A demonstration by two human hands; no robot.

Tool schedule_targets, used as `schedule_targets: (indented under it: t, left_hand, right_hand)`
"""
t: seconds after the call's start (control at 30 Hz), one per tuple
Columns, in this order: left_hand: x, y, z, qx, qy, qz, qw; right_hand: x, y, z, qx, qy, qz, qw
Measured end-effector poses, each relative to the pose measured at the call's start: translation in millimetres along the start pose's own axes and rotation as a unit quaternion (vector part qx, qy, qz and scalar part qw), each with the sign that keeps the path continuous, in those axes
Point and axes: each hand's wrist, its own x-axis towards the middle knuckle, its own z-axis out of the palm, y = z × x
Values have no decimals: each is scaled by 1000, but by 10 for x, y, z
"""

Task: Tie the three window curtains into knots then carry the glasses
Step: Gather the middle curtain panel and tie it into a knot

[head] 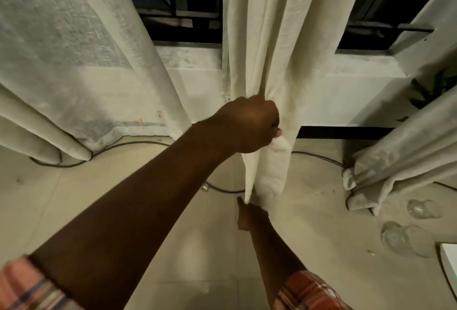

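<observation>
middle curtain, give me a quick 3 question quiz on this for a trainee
1. True or false: the left hand grips the middle curtain in a bunch.
2. Which hand pinches that curtain's bottom end? A. the left hand B. the right hand
3. Fill in: the glasses are on the ____, to the person's right.

Key: 1 true; 2 B; 3 floor

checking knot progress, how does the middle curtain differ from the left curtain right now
The middle curtain is gathered into a narrow bundle gripped by the left hand; the left curtain hangs spread wide. The middle curtain's lower end is off the floor, held by the right hand; the left curtain's hem rests on the floor. Both are cream, neither knotted.
</observation>
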Motion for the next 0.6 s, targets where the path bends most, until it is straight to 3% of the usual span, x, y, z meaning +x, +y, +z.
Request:
schedule_targets:
  t: [0.07,0.17,0.23,0.3,0.43,0.6]
  left_hand:
    - [-38,-92,177,50,-15,11,999]
    - [-191,-315,592,54,-164,-14,985]
    - [-310,-417,791,31,-243,-32,969]
    - [-417,-458,871,31,-268,-38,962]
    - [-630,-445,874,42,-220,-66,972]
    - [-960,-463,989,136,-55,-106,983]
  right_hand:
    - [-57,4,-2,-32,-61,-21,997]
    - [-132,-13,-97,40,-59,-49,996]
    - [-197,0,-153,81,-27,-53,995]
    - [-268,4,-211,97,42,-36,994]
    - [-526,-50,-415,91,207,27,974]
    - [-914,-190,-681,89,329,-1,940]
